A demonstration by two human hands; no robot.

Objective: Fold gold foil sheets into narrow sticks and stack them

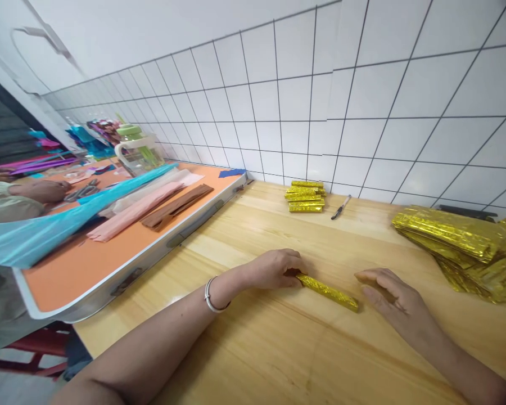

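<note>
My left hand (280, 268), with a silver bangle at the wrist, has its fingers closed on one end of a narrow folded strip of shiny gold foil (329, 292). The strip lies slanted on the wooden table, its free end pointing toward my right hand (392, 295). That hand hovers just right of the strip, thumb and fingers apart, holding nothing. A small stack of short folded gold foil pieces (306, 198) rests near the tiled wall. Farther right lies a larger pile of gold foil sheets (451, 236).
A pen (340, 208) lies beside the small stack. To the left stands an orange-topped table (67, 281) with brown crepe paper (179, 207), pink paper (139, 211), turquoise paper (84, 216) and a green-lidded jug (135, 149). Another person's hand (46, 191) is near scissors (82, 191) there.
</note>
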